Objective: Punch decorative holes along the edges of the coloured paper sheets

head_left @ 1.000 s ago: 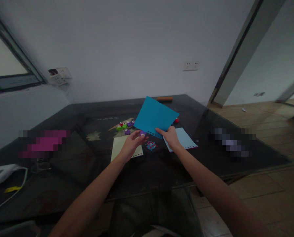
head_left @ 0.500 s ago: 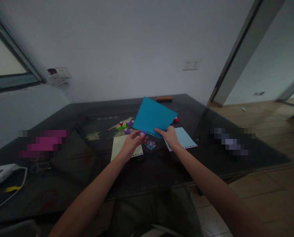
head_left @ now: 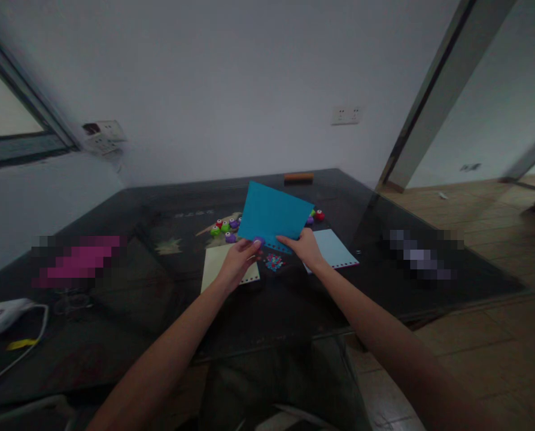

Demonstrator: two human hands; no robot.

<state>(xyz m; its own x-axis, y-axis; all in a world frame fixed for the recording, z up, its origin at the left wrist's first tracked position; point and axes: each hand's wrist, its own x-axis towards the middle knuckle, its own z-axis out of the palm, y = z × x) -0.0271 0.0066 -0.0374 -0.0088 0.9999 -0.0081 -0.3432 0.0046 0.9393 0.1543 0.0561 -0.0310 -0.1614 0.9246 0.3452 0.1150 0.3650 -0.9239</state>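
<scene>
A blue sheet of paper point(head_left: 276, 212) is held up over the table, tilted, with a row of small holes along its lower edge. My right hand point(head_left: 307, 246) pinches that lower edge near the right corner, thumb on top. In my left hand point(head_left: 239, 258) is a small purple craft punch point(head_left: 258, 241), closed in the fingers at the sheet's lower left edge; whether the paper sits in its slot I cannot tell. Below the sheet lies a pile of tiny coloured paper bits point(head_left: 274, 262). A cream sheet point(head_left: 214, 263) and a pale blue sheet point(head_left: 337, 248), both with holed edges, lie either side.
Several red, green and purple punches point(head_left: 225, 227) stand behind the cream sheet, and more, including a red one point(head_left: 320, 215), at the right. An orange-brown roll point(head_left: 298, 178) lies at the black table's back edge. A white device with a cable point(head_left: 2, 317) is at left.
The blue sheet has shifted left and tipped lower, bringing its lower left edge to the purple punch. More punches show behind its right side.
</scene>
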